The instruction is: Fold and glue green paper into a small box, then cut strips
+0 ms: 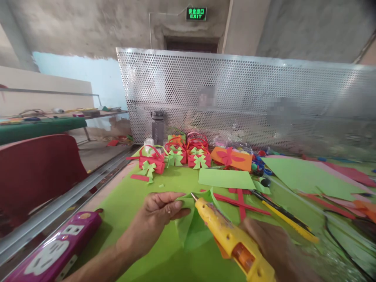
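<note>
A folded piece of green paper (188,223) is pinched at its upper left edge by my left hand (160,213). My right hand (266,239) grips a yellow hot glue gun (226,233), partly hiding behind its body. The metal nozzle points up and left, close to the green paper's top edge; whether it touches I cannot tell. Beyond the hands lie crossed red paper strips (241,203) and a flat light green paper rectangle (226,178). Small red paper baskets (199,158) with green bows stand farther back.
A purple case (58,246) lies at the left edge. Right of the glue gun is a yellow and black utility knife (286,217). A grey bottle (158,127) stands before the perforated metal screen (235,98). An orange paper piece (232,158) and green sheets (311,176) lie behind.
</note>
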The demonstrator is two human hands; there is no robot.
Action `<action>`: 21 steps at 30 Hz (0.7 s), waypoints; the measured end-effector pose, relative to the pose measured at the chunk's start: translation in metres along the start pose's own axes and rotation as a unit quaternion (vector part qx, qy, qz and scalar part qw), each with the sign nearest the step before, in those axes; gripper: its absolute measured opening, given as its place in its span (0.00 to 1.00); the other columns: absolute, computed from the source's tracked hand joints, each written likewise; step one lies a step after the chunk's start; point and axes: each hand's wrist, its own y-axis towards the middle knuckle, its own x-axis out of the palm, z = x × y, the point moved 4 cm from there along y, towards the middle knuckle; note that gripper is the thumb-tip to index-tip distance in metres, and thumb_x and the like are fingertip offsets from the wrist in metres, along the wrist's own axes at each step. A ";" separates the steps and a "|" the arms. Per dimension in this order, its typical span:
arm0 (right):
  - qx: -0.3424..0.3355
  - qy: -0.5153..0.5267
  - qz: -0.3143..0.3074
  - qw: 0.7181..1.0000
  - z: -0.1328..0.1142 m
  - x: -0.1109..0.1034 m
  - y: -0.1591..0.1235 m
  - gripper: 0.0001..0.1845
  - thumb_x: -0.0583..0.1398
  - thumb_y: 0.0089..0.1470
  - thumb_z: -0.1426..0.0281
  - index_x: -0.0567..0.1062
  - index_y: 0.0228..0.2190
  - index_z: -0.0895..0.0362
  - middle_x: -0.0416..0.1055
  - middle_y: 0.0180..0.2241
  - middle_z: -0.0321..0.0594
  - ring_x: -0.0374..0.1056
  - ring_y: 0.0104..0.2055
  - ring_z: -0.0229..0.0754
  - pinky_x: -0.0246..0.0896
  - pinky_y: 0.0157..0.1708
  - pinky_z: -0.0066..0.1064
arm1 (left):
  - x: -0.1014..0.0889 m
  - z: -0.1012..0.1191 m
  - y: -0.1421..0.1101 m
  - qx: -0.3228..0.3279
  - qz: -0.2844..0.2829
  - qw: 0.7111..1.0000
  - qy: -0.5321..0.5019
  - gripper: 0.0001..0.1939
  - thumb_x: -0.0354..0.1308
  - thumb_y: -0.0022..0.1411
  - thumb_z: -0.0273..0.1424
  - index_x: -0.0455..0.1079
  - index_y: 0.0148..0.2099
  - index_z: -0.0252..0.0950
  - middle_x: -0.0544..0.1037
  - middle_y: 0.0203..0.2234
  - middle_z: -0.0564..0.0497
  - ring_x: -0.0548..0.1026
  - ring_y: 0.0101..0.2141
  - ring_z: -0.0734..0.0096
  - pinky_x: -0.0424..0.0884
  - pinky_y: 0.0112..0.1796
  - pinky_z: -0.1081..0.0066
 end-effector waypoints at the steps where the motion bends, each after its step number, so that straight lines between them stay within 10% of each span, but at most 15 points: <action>1: -0.001 0.000 0.002 1.000 0.000 0.000 0.000 0.08 0.51 0.46 0.72 0.54 0.22 0.52 0.57 0.14 0.26 0.57 0.14 0.34 0.41 0.16 0.27 | 0.000 0.000 0.000 0.002 0.001 1.000 -0.003 0.07 0.63 0.54 0.29 0.77 0.37 0.40 0.81 0.31 0.54 0.78 0.34 0.72 0.74 0.42 0.71; 21: 0.015 -0.006 -0.003 1.000 -0.002 0.000 -0.001 0.08 0.50 0.48 0.71 0.52 0.22 0.52 0.54 0.14 0.27 0.54 0.14 0.35 0.39 0.16 0.27 | 0.000 0.003 -0.001 -0.001 0.020 1.000 -0.009 0.06 0.63 0.53 0.27 0.78 0.36 0.38 0.81 0.29 0.53 0.78 0.32 0.71 0.74 0.41 0.70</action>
